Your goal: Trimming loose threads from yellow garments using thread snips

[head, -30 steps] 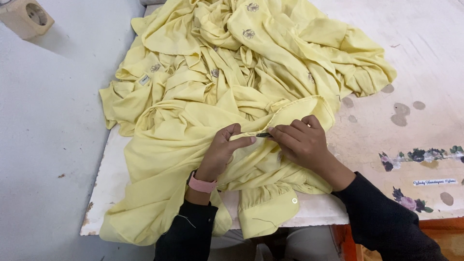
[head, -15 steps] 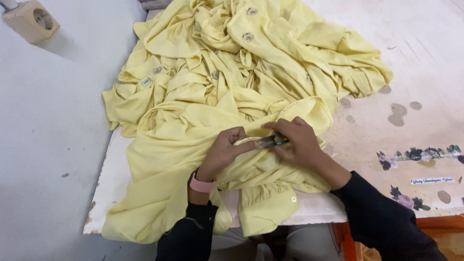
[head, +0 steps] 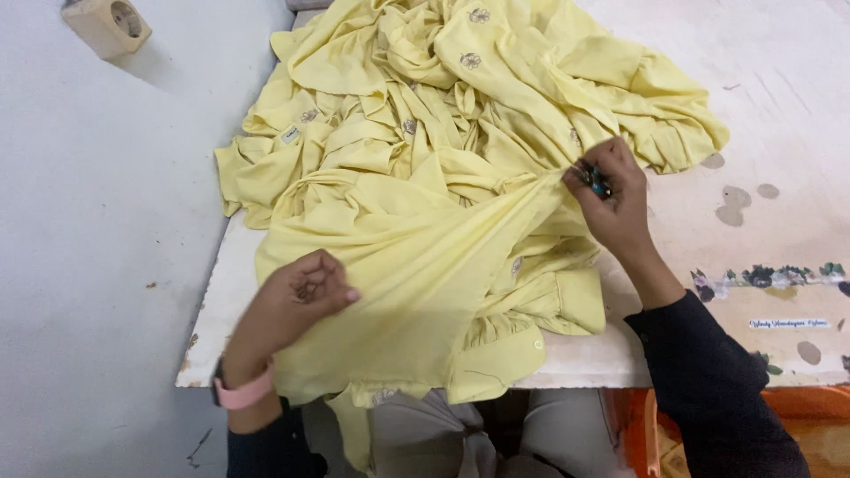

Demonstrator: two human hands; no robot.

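Note:
A heap of pale yellow garments (head: pixel 443 115) with small embroidered flowers covers the white table (head: pixel 699 97). My left hand (head: pixel 297 296) pinches a fold of the yellow fabric (head: pixel 425 257) near the table's front edge. My right hand (head: pixel 611 199) grips the same fabric further right and also holds a small dark tool with a teal part (head: pixel 598 183). The cloth is stretched taut between the two hands. A pink band sits on my left wrist (head: pixel 243 394).
A beige wall socket (head: pixel 108 25) sits on the grey floor at the upper left. The table's right part shows grey stains (head: pixel 733 205) and a floral strip (head: pixel 770 276). An orange edge (head: pixel 637 425) lies below the table at the lower right.
My hands, close together at the middle of the fabric before, have pulled apart: the left toward me and left, the right up and to the right, stretching the cloth.

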